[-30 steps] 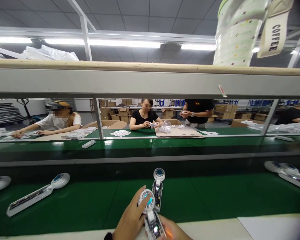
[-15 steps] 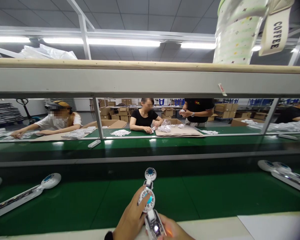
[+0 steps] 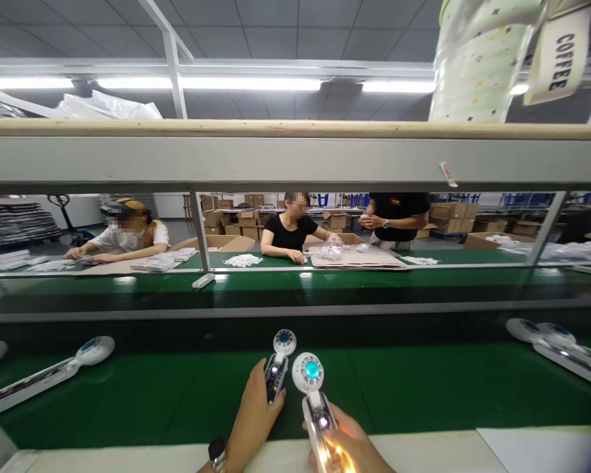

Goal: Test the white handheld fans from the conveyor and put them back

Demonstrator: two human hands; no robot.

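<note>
My right hand [image 3: 352,443] is wrapped round a white device [image 3: 315,414] with a round fan-like head, its centre glowing cyan and lights shining on its body. To the left, my left hand [image 3: 259,404], with a watch at the wrist, has its fingers and thumb round the body of a second white device [image 3: 274,376]. That one has a dark blue centre and a small light on its body. The two heads are apart, above the green surface [image 3: 201,394].
Similar devices lie on the green surface at the left [image 3: 54,374] and right [image 3: 566,348]. A shelf [image 3: 276,157] crosses above, carrying a patterned cup [image 3: 482,66]. White paper [image 3: 536,450] lies at the lower right. Several people sit or stand beyond the belt.
My left hand has left the cyan-lit head and now grips the other device. The lit device in my right hand has shifted right and up. The camera view has shifted slightly.
</note>
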